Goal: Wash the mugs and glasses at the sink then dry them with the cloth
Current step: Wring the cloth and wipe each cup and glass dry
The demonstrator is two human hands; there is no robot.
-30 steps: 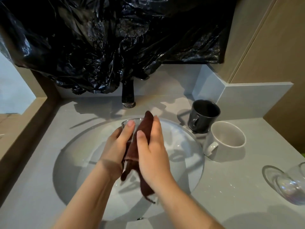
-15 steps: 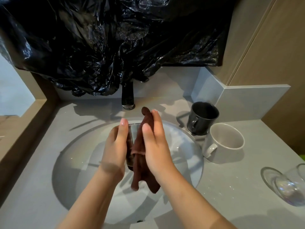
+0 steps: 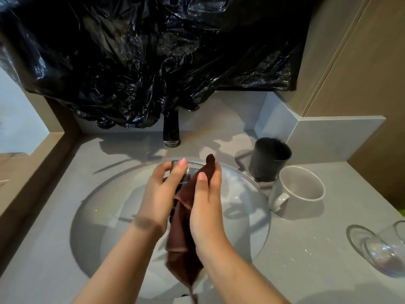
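Lower now, the cloth (image 3: 182, 238) is pinched by right hand (image 3: 206, 207); left hand (image 3: 157, 198) grips glass (image 3: 186, 172).

Single head-worn wide-angle view, facing forward and steeply down, close above the sink (image 3: 103, 218)

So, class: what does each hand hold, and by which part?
Left hand grips the glass round its side wall; right hand holds the brown cloth against it.

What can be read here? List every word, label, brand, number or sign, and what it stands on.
None. The dark mug, pale mug, held glass, brown cloth, far-right glass and black plastic show no print.
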